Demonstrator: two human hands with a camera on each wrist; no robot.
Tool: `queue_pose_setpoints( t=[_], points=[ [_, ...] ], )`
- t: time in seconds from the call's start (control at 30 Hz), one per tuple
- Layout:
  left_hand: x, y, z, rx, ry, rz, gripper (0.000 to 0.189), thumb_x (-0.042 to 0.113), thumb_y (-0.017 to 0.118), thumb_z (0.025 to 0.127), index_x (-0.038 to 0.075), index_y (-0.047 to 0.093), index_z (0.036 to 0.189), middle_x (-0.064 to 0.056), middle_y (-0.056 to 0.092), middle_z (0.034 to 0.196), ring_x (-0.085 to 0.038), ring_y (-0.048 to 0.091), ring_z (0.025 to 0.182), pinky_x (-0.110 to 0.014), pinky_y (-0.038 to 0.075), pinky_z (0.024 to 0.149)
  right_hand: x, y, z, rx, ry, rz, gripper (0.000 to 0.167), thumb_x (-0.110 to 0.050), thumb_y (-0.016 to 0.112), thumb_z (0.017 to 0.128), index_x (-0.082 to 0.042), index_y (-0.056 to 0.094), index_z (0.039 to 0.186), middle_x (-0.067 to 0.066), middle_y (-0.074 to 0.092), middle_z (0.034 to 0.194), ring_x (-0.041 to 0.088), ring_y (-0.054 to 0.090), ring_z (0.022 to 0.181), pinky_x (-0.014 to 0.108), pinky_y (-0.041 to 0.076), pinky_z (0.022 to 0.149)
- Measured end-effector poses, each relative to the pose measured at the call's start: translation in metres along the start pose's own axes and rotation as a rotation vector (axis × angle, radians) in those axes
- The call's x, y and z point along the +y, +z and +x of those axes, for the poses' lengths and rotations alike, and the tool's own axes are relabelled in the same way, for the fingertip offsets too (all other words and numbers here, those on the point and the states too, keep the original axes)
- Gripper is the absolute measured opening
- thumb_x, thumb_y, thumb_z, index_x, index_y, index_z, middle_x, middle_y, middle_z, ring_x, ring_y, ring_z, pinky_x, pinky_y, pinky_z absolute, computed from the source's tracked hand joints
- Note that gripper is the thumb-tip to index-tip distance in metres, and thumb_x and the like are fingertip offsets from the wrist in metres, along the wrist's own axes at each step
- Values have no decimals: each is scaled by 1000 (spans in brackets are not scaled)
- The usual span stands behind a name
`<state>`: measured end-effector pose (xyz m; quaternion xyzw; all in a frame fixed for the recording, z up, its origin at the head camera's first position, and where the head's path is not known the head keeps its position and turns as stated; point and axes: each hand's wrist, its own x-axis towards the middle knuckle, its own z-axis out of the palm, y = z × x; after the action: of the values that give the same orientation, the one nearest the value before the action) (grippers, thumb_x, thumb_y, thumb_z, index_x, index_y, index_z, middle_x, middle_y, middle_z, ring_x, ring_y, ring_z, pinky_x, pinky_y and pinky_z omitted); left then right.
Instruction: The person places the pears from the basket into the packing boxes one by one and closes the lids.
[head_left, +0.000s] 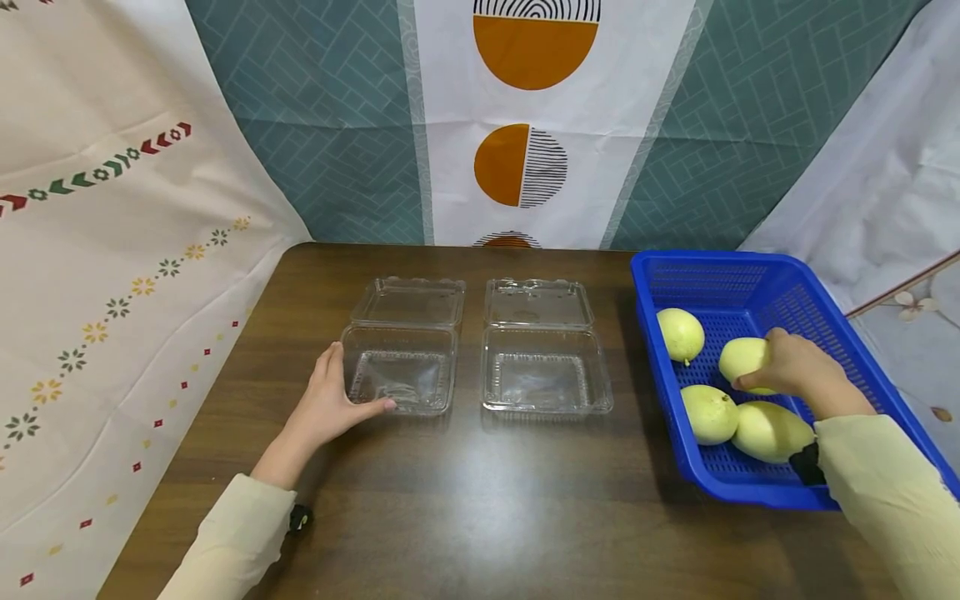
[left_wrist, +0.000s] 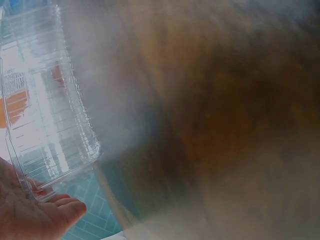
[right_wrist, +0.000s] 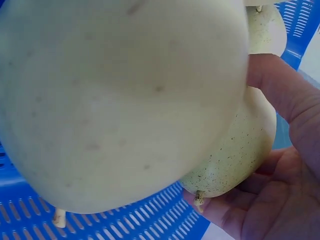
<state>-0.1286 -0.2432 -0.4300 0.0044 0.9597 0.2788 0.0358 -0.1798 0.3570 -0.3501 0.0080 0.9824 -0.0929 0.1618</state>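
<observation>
Inside the blue basket, my right hand [head_left: 802, 371] grips a pale yellow-green pear [head_left: 742, 363], thumb on one side and fingers on the other. The right wrist view shows this pear [right_wrist: 227, 150] speckled, its short stem pointing down, partly hidden behind a nearer pear [right_wrist: 120, 110]. Three other pears lie around it, one pear [head_left: 681, 335] by the basket's left wall. On the left, my left hand [head_left: 330, 404] rests at the near left corner of a clear plastic clamshell box [head_left: 401, 375]. Its fingers lie along the box's left side and its thumb reaches the front edge.
A second clear clamshell box [head_left: 546, 375], lid folded back like the first, stands just right of it. The blue basket [head_left: 667, 400] takes up the right side of the brown wooden table [head_left: 480, 500]. Patterned cloth [head_left: 337, 125] hangs behind and at both sides.
</observation>
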Motion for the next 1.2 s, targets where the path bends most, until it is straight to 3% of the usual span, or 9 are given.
queue_pose_setpoints(
  t=[0.77, 1.03, 1.2],
  points=[
    [1, -4, -1, 10, -3, 69, 128, 67, 71, 68, -9, 7, 149, -29, 12, 154, -47, 20, 139, -65, 36, 97, -8, -9, -3, 28, 5, 14, 89, -48, 77, 69, 21, 40, 112, 37, 53, 97, 46, 53, 82, 52, 43, 61],
    [0, -3, -1, 16, -8, 62, 129, 67, 72, 67, -8, 7, 149, -29, 12, 154, -48, 21, 138, -66, 35, 97, -17, -14, -6, 34, -1, 11, 100, -52, 77, 67, 24, 36, 117, 41, 49, 104, 50, 53, 86, 55, 43, 64],
    [2, -1, -2, 8, -13, 62, 129, 69, 71, 68, -9, 7, 149, -29, 12, 154, -48, 22, 138, -66, 37, 94, -23, -19, -7, 52, -11, 7, 99, -52, 77, 67, 24, 36, 115, 39, 51, 100, 47, 54, 83, 52, 43, 61]
  ],
)
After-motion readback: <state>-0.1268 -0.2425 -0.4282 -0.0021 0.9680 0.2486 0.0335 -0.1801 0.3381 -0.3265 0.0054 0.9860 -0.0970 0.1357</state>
